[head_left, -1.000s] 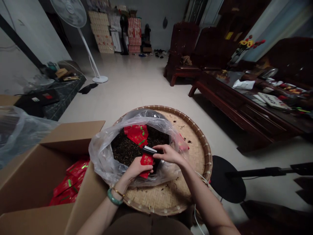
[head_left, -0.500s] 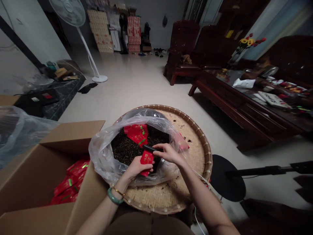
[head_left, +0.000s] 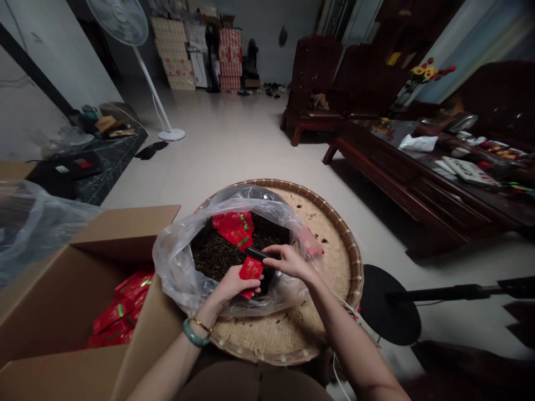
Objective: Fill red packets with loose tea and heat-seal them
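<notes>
My left hand (head_left: 234, 284) is closed round a small red packet (head_left: 251, 269) with gold print, held upright over the open plastic bag. Pinched in my right hand (head_left: 288, 260) is a slim black handheld tool (head_left: 256, 253), lying across the packet's top edge; its exact kind is unclear. Dark, dry, thin leaves like loose tea (head_left: 213, 253) fill the clear plastic bag (head_left: 171, 267). Several red packets with green clips or strips (head_left: 234, 227) lie on the leaves beyond my hands. The bag sits on a round woven bamboo tray (head_left: 334, 223).
An open cardboard box (head_left: 142, 328) with several red packets (head_left: 121, 312) stands at the left. Another red packet (head_left: 312, 242) lies at the bag's right. A white cord (head_left: 340, 376) runs by the tray. A black round stand base (head_left: 390, 304) and a dark wooden table (head_left: 401, 184) are at right.
Both hands keep nearly the same pose, with the black tool staying across the packet's top. The whole view has shifted very slightly.
</notes>
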The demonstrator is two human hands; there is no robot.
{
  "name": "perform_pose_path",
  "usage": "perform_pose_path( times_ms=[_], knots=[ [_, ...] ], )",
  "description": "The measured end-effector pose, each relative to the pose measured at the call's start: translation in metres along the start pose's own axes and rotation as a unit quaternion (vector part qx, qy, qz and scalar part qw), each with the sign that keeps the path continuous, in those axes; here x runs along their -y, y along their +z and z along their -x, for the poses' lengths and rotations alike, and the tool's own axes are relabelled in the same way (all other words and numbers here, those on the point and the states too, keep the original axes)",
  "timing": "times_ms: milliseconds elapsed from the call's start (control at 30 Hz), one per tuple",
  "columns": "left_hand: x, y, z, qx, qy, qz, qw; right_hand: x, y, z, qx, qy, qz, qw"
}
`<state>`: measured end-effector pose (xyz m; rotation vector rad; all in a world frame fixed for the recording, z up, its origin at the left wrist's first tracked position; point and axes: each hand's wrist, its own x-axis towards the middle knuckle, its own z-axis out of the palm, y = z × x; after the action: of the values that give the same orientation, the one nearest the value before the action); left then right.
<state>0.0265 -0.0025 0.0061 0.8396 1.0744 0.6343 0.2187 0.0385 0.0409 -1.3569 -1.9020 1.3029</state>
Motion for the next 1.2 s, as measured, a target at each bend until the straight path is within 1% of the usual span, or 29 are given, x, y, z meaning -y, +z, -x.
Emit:
perform_pose_path(
  times_ms=[133, 233, 300, 533, 667, 767, 833, 900, 967, 1033, 1067, 1133, 1200],
  knots=[
    [0.001, -0.001, -0.001, -0.005, 0.001, 0.003, 1.0, -0.002, -0.007, 0.0, 0.012, 0.023, -0.044, 0.999],
    [0.002, -0.003, -0.002, -0.012, 0.0, 0.012, 1.0, -0.004, -0.011, 0.002, 0.005, 0.039, -0.065, 0.997],
    [0.003, -0.003, -0.002, -0.018, 0.0, 0.018, 1.0, -0.005, -0.01, 0.003, 0.001, 0.035, -0.057, 0.998],
    [0.003, -0.004, -0.003, -0.015, 0.005, 0.012, 1.0, -0.007, 0.004, 0.002, -0.008, 0.016, -0.031, 0.999],
    [0.002, -0.005, -0.003, -0.017, 0.006, 0.012, 1.0, -0.007, 0.004, 0.0, -0.006, 0.027, -0.029, 0.999],
    [0.003, -0.006, -0.003, -0.013, 0.016, 0.011, 1.0, -0.01, -0.001, -0.001, -0.007, 0.016, -0.046, 0.999],
    [0.004, -0.006, -0.004, -0.015, 0.02, 0.011, 1.0, -0.016, -0.005, -0.004, -0.041, 0.014, -0.031, 0.999],
    [0.005, -0.007, -0.004, -0.02, 0.02, 0.014, 1.0, -0.025, -0.01, -0.008, -0.103, 0.018, 0.044, 0.994],
    [0.006, -0.007, -0.003, -0.025, 0.019, 0.017, 0.999, -0.037, -0.011, -0.011, -0.155, 0.019, 0.159, 0.975],
    [0.007, -0.007, -0.003, -0.027, 0.015, 0.021, 0.999, -0.046, -0.008, -0.013, -0.176, 0.019, 0.254, 0.951],
    [0.007, -0.007, -0.003, -0.026, 0.013, 0.022, 0.999, -0.048, -0.006, -0.013, -0.184, 0.018, 0.281, 0.942],
    [0.006, -0.005, -0.002, -0.023, 0.014, 0.019, 0.999, -0.047, 0.002, -0.013, -0.207, 0.005, 0.288, 0.935],
    [0.006, -0.003, -0.002, -0.018, 0.015, 0.009, 1.0, -0.038, 0.012, -0.012, -0.224, -0.03, 0.24, 0.944]
  ],
)
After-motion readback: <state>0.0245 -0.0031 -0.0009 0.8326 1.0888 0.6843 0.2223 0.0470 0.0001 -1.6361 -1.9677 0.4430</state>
